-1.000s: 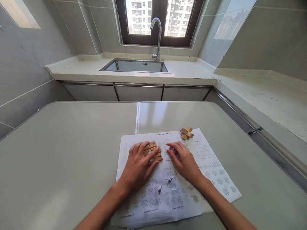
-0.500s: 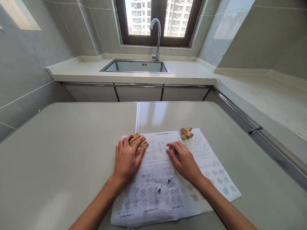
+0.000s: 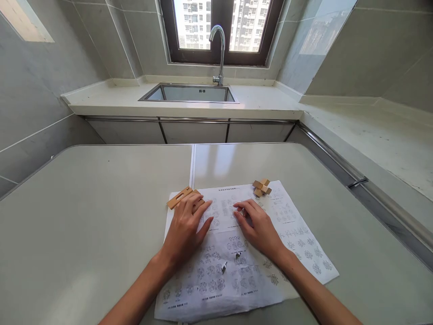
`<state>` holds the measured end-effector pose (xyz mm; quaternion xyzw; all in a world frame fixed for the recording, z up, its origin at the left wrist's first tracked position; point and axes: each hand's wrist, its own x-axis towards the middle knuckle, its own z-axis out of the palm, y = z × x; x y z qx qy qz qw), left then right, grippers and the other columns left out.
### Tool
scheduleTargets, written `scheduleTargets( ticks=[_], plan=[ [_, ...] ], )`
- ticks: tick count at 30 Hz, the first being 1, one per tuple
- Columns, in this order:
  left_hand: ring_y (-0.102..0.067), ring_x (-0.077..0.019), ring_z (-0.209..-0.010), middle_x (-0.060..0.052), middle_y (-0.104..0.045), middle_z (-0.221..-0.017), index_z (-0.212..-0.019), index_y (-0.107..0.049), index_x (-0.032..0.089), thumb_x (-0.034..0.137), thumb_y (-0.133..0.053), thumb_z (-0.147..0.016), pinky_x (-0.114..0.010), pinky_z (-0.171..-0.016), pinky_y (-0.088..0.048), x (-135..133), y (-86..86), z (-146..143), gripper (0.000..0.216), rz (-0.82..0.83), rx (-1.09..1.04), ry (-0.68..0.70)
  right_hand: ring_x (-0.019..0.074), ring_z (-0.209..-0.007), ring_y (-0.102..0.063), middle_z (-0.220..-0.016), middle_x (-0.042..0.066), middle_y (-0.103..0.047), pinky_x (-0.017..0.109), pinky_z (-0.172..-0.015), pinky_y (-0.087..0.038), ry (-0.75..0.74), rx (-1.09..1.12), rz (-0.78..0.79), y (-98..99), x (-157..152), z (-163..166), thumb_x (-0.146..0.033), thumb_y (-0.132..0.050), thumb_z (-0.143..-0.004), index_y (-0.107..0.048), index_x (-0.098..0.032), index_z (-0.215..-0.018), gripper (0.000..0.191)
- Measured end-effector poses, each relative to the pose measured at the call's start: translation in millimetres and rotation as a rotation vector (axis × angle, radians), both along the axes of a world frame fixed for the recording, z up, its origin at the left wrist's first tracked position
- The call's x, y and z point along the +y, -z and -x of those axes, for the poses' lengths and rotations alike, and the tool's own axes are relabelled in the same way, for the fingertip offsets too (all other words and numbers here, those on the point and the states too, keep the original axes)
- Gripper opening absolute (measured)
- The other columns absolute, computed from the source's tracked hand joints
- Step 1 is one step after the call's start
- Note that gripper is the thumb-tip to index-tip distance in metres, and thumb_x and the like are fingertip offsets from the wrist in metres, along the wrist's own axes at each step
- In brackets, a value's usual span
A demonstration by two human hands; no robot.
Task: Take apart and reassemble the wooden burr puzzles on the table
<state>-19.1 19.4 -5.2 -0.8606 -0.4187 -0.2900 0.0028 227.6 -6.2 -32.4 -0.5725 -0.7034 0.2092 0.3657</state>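
A creased sheet of printed puzzle diagrams lies under both hands. My left hand is open with its thumb spread, its fingers over flat wooden puzzle pieces at the sheet's upper left. One notched wooden piece, marked with a number, shows in full beyond the fingers; the rest are partly covered by them. My right hand rests on the sheet, loosely curled, thumb and forefinger a little apart, with nothing visible between them. Beyond it, an assembled wooden burr puzzle sits at the sheet's top edge.
The pale table has a seam running away from me. Past its far edge stand a counter with a sink and a tap under a window. A ledge with a metal rail runs along the right.
My left hand has loosened from the wooden pieces and drawn slightly nearer, its thumb now spread. The numbered piece lies further left, uncovered. My right hand stays put.
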Motion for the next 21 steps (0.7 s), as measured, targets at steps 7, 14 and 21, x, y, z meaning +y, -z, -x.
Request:
scheduleTargets(
  ticks=[7,14,21],
  plan=[
    [-0.067,-0.0195,-0.084,-0.006,-0.071,-0.099,-0.115,-0.067,0.021,0.015,-0.056,-0.105,-0.034,-0.077,-0.057,-13.5,-2.5,-10.6,0.016,-0.024,0.047,0.341,0.0253,-0.093,-0.068,-0.111,0.009,-0.07,0.042,-0.083,-0.057,-0.01,0.007,-0.019,1.4,0.1,-1.1,-0.034,-0.053,-0.109,-0.068,-0.025,-0.118,0.02],
    [-0.057,-0.0119,-0.053,0.003,-0.062,-0.068,-0.101,-0.066,0.019,0.013,-0.048,-0.105,-0.024,-0.05,-0.04,-17.0,4.9,-10.7,0.019,0.019,0.085,0.413,0.0242,-0.091,-0.068,-0.109,0.008,-0.07,0.041,-0.082,-0.057,-0.004,0.015,-0.01,-0.4,-0.1,-0.7,-0.033,-0.053,-0.108,-0.069,-0.025,-0.113,0.019],
    [-0.065,-0.0136,-0.056,0.001,-0.069,-0.069,-0.099,-0.066,0.019,0.013,-0.049,-0.105,-0.024,-0.055,-0.045,-18.3,6.2,-12.7,0.019,0.092,0.079,0.428,0.0253,-0.094,-0.069,-0.107,0.008,-0.07,0.04,-0.081,-0.057,-0.003,0.039,-0.001,-2.2,0.5,0.1,-0.033,-0.053,-0.109,-0.069,-0.025,-0.11,0.018]
  ],
)
